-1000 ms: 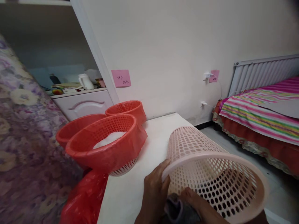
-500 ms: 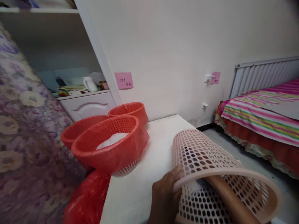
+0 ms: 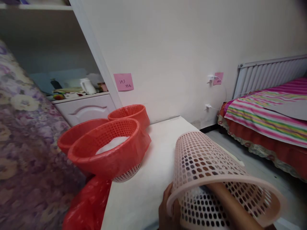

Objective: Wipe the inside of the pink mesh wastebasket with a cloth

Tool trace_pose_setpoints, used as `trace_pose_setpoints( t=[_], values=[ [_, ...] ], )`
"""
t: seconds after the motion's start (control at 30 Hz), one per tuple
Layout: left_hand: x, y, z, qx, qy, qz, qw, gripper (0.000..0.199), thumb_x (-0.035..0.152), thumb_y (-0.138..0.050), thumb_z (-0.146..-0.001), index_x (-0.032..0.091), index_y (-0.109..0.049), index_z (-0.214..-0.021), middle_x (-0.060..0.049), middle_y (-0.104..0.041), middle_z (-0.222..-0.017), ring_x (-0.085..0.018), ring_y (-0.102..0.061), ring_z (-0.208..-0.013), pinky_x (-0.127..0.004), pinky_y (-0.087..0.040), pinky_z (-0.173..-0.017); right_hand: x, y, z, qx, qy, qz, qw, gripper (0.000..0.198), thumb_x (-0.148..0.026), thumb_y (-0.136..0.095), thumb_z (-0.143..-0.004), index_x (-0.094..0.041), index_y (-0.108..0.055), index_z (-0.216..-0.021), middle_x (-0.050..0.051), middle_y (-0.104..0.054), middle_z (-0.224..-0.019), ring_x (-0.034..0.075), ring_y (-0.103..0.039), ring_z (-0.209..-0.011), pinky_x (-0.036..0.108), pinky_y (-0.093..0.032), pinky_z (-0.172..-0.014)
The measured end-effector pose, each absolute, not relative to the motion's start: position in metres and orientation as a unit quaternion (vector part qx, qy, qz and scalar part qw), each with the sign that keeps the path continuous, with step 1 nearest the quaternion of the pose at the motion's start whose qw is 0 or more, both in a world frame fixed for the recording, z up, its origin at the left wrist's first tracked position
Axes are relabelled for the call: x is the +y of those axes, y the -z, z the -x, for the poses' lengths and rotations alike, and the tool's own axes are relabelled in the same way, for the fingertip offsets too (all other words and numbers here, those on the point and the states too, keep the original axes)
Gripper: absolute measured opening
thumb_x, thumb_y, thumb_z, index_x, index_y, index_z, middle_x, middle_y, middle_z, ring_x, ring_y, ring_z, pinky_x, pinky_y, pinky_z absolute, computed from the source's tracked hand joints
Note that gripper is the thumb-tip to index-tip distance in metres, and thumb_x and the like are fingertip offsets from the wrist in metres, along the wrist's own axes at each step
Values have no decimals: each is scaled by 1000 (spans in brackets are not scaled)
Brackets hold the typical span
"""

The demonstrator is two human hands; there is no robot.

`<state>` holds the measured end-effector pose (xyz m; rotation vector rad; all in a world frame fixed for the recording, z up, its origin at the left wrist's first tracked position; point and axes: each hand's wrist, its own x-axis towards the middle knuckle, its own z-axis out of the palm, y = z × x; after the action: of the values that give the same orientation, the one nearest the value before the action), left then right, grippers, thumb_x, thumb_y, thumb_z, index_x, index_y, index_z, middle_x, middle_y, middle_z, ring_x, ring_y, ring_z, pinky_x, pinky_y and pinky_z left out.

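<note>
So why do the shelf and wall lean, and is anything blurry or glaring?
Head view: wide-lens distortion bends the cupboard edge; soft, even daylight, no glare; the pink basket rim and left hand are slightly soft at the bottom edge; the right forearm shows through the holes.

Right hand: I cannot see it; my forearm (image 3: 230, 204) runs into the pink basket (image 3: 206, 159), and beyond the mesh only dark patches show.
Cloth inside the pink basket: white and dark bits show through the holes, too broken up to name.
Left hand (image 3: 168, 212): cut off by the bottom edge; only the fingers at the basket's rim show.
Pink note (image 3: 123, 82) on the wall behind the basket: writing too small for me to read.
Red basket (image 3: 105, 150) left of the pink basket: something white inside, mostly hidden by its rim.
Shelf clutter (image 3: 72, 91) behind the red basket: blurred.
</note>
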<state>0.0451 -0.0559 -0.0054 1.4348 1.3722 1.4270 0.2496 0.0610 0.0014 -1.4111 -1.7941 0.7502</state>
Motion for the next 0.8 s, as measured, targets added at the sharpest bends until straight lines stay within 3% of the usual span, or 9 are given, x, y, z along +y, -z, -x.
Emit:
trace_pose_setpoints(
  t=[0.23,0.43,0.53,0.6,0.7,0.8],
  values=[
    [-41,-36,-44,552,-552,-537,319,41,43,-49,-88,15,-63,-115,-8,-74,-106,-24,-68,-98,-39,-55,-90,13,-11,-214,-731,-285,529,324,62,-6,-52,-62,-21,-61,-121,11,-64,-123,30,-50,-126,46,-35,-109],
    [-29,-54,-30,576,-571,-525,258,28,36,-53,-87,18,-68,-102,-4,-75,-97,-21,-69,-92,-36,-54,-89,-42,-22,-199,-787,-404,370,285,57,-9,-58,-57,-21,-62,-112,9,-63,-110,25,-60,-102,35,-47,-88],
    [-29,-65,-23,572,-571,-539,238,25,35,-55,-87,20,-68,-101,-3,-74,-99,-20,-68,-92,-35,-53,-89,-33,-37,-205,-773,-404,359,332,44,-6,-52,-61,-22,-64,-100,5,-64,-102,22,-60,-96,31,-48,-84],
    [-30,-72,-19,565,-562,-565,215,26,30,-55,-86,22,-68,-107,-2,-73,-104,-20,-67,-95,-34,-53,-90,-13,-49,-212,-767,-351,394,365,45,-3,-47,-61,-22,-65,-98,5,-64,-100,22,-59,-98,33,-47,-87],
    [-31,-83,-16,547,-538,-632,114,32,18,-54,-83,22,-68,-111,-3,-73,-105,-19,-68,-97,-31,-54,-88,28,-63,-220,-735,-267,488,388,55,-4,-48,-62,-24,-65,-111,7,-67,-107,27,-56,-110,44,-38,-102],
    [-27,-97,-20,527,-525,-667,51,34,11,-53,-80,19,-68,-110,-4,-74,-101,-17,-68,-95,-27,-56,-84,69,-67,-216,-704,-254,530,399,42,-11,-47,-78,-26,-66,-112,8,-69,-108,29,-57,-114,47,-37,-104]
  ],
)
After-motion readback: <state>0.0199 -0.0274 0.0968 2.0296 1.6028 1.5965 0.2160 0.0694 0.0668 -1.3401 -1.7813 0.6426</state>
